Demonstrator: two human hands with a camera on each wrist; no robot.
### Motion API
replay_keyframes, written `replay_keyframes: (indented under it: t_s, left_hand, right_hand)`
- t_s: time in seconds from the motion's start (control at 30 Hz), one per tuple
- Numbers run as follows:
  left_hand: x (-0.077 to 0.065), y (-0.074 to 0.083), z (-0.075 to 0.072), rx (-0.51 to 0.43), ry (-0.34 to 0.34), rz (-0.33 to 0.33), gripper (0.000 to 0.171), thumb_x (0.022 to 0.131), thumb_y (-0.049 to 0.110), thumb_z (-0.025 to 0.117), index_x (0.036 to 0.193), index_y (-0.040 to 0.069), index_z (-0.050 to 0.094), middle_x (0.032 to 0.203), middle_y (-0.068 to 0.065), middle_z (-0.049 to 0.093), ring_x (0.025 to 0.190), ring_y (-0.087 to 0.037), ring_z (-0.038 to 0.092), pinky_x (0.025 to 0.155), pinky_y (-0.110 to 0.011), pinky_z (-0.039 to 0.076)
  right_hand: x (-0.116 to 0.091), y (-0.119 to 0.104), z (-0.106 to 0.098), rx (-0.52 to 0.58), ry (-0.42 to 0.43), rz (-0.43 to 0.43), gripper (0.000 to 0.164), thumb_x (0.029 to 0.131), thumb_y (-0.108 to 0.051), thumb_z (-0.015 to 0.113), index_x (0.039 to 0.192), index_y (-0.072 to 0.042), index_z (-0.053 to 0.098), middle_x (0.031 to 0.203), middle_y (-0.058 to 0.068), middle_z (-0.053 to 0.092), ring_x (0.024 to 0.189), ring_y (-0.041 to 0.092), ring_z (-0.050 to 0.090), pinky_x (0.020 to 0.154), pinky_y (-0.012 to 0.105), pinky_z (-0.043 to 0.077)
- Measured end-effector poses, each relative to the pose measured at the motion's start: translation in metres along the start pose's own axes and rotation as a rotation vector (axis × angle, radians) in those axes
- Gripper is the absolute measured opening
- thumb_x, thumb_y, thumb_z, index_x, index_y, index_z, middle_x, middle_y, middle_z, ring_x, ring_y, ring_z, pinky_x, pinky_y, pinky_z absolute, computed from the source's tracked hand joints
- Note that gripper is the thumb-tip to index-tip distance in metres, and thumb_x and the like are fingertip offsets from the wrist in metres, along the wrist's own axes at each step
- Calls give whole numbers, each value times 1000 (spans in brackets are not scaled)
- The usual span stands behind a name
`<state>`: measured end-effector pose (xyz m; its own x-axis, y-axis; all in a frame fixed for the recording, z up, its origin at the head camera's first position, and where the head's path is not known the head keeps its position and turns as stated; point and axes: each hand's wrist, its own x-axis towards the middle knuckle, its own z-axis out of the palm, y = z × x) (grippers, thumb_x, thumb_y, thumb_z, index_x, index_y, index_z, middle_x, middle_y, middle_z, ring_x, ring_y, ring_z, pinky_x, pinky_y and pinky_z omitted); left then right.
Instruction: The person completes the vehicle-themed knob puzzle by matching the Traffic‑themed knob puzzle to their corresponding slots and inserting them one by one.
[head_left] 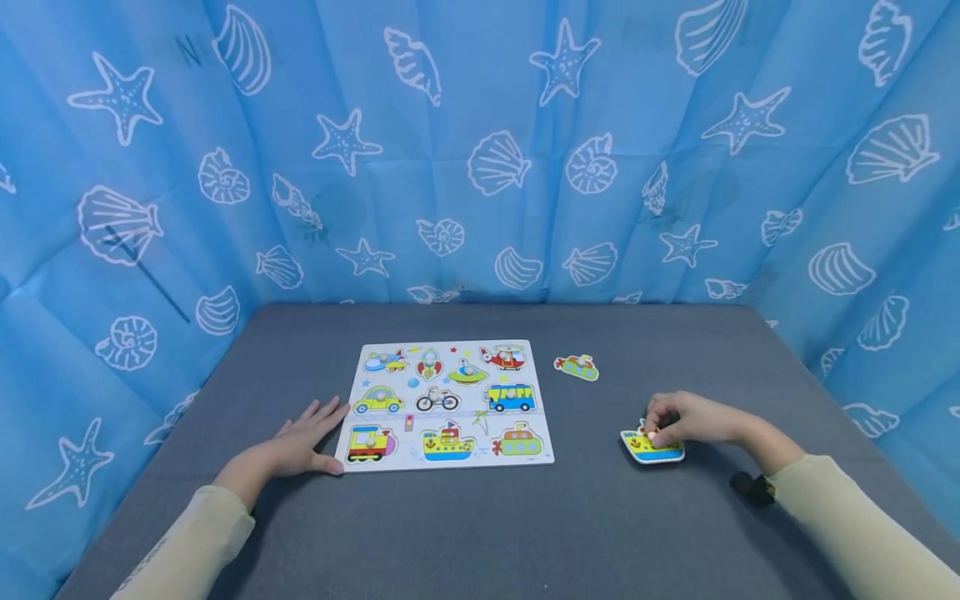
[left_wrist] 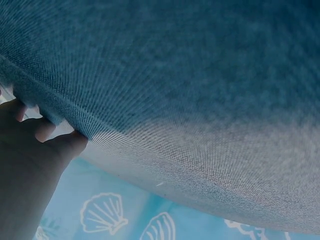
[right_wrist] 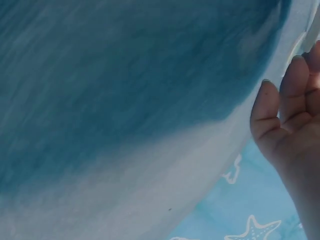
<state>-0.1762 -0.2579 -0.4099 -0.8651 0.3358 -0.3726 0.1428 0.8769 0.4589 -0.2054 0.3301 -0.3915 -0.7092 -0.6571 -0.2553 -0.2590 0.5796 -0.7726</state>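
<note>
In the head view my right hand (head_left: 693, 419) pinches the knob of a ship puzzle piece (head_left: 654, 455), its blue hull slightly tilted at the table's right. Part of the ship is hidden behind the fingers. My left hand (head_left: 303, 442) rests spread on the table, its fingertips and thumb at the left edge of a white puzzle board (head_left: 408, 455). Pictures of vehicles cover the board, among them a train (head_left: 369, 443), a bus (head_left: 510, 398) and a bicycle (head_left: 437, 400). The wrist views catch only parts of the left hand (left_wrist: 30, 165) and right hand (right_wrist: 292, 125); no puzzle piece shows clearly there.
A green submarine piece (head_left: 578, 367) lies on the grey table (head_left: 480, 533), just off the board's upper right corner. Blue curtains (head_left: 465, 100) with white shells and starfish stand behind the table and along its sides.
</note>
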Motion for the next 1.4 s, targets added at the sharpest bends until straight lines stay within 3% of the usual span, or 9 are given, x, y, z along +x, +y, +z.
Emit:
replay_keyframes:
  t_s: [0.17,0.47,0.8,1.17,1.4]
  left_hand:
    - [0,-1,3,17,12,-8,108,77,51,76,154,3,18,158,-28,8,141,-53,-4,104,-73,1]
    - [1,-1,3,8,9,-17,109,77,53,75,154,2,17,158,-28,7,141,-52,-4,105,-72,-1]
    - [-1,2,1,5,9,-18,109,76,52,76,154,2,18,158,-28,7,141,-53,-5,105,-72,-1]
    - [6,-12,6,-13,12,10,117,71,67,70,155,6,16,159,-25,5,142,-50,-8,105,-72,-4]
    - [3,-6,2,-10,-7,-5,115,73,65,70,155,6,15,159,-25,4,142,-50,-8,105,-71,-5]
  right_hand:
    - [5,-9,4,21,54,13,9,93,-11,64,92,-2,65,99,8,54,88,17,49,71,28,44]
    - [18,-26,12,-30,239,67,12,91,-15,68,95,-3,69,100,5,58,91,21,49,74,32,46]
    - [33,-44,22,-44,346,20,11,90,-13,69,94,-3,69,94,4,60,87,20,50,72,31,44]
    - [48,-61,33,-42,372,-6,11,88,-13,72,92,-3,71,90,2,58,84,19,50,70,31,43]
    - [61,-66,39,-42,369,-21,10,87,-12,73,91,-3,71,91,4,59,86,21,50,72,34,43]
